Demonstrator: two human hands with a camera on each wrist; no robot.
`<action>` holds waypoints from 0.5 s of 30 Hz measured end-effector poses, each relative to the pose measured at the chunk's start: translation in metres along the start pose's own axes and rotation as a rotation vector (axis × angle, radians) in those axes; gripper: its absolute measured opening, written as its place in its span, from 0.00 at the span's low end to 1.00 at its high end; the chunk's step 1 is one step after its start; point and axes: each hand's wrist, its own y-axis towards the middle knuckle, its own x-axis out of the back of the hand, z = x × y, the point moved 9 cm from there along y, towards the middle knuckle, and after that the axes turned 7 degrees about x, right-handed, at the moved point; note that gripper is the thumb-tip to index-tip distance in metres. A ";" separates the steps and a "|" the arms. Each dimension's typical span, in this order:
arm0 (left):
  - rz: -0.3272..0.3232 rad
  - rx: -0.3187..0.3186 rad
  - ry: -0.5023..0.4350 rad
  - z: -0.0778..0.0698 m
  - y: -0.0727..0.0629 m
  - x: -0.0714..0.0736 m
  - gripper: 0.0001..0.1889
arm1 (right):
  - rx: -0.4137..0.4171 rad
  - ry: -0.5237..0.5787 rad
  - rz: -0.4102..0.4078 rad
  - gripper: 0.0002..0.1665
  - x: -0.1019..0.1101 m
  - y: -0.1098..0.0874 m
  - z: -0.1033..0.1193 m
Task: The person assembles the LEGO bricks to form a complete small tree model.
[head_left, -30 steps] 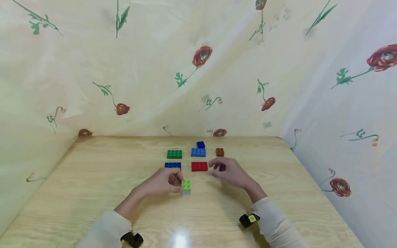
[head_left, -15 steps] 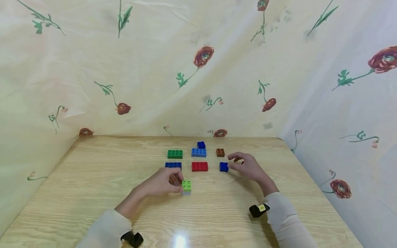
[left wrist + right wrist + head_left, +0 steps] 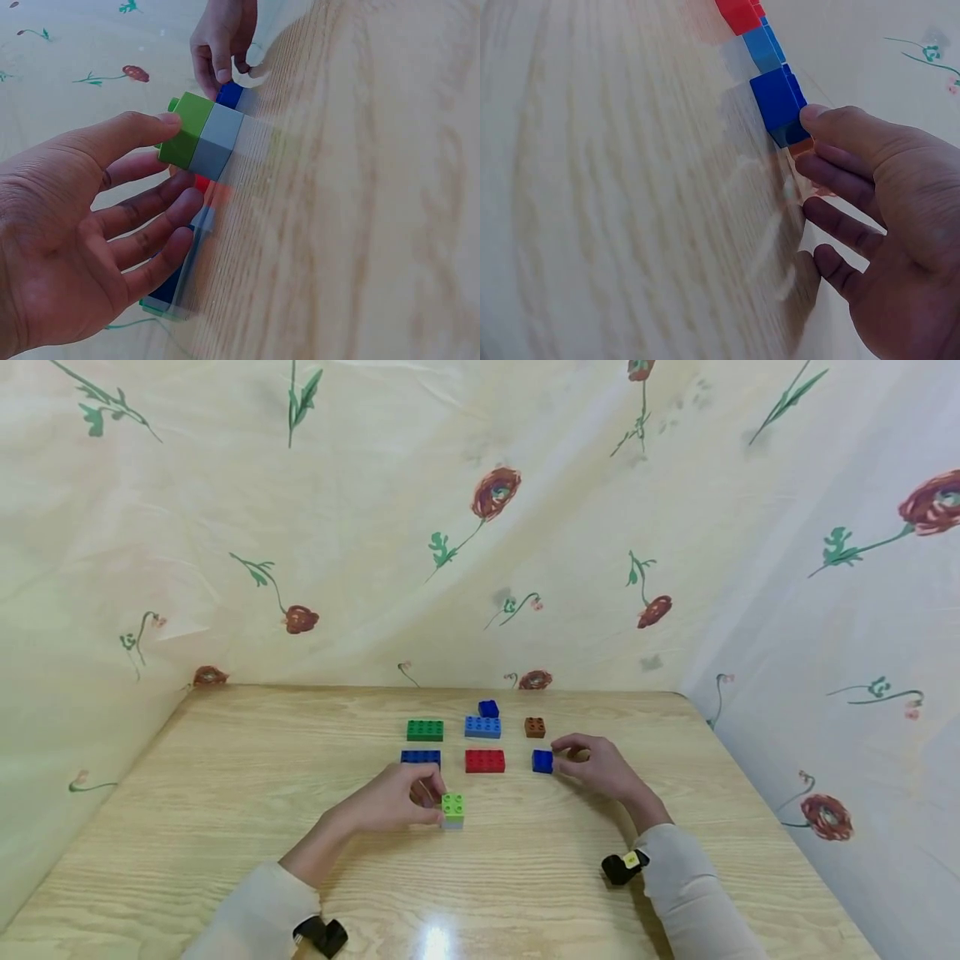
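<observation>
My left hand (image 3: 397, 797) pinches a lime green brick (image 3: 453, 804) between thumb and index finger. It sits on top of a light grey brick (image 3: 217, 142), studs up, and the pair stands on the table. In the left wrist view the thumb (image 3: 154, 127) presses the green side while the other fingers spread loosely. Farther right, my right hand (image 3: 597, 765) holds the right end of a small dark blue brick (image 3: 542, 762). Its thumb tip (image 3: 815, 112) lies against that brick in the right wrist view; the index fingertip is partly hidden behind.
Behind the hands lie a red brick (image 3: 485, 762), a long dark blue brick (image 3: 421, 757), a green brick (image 3: 425, 731), a light blue brick (image 3: 483, 727), a brown brick (image 3: 534, 727) and another small blue brick (image 3: 488, 708). A flowered cloth (image 3: 360, 568) hangs past the table (image 3: 225, 777).
My right hand has moved right from in front of the small dark blue brick to its right end, its fingers now closing on it. My left hand stays at the green brick.
</observation>
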 end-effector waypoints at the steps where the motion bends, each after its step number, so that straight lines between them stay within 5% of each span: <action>1: 0.000 0.002 0.000 0.000 0.000 0.000 0.11 | 0.001 -0.002 -0.001 0.20 0.000 0.000 0.000; 15: 0.000 0.010 -0.001 -0.002 -0.001 0.000 0.11 | 0.001 -0.046 -0.011 0.18 -0.005 0.003 -0.003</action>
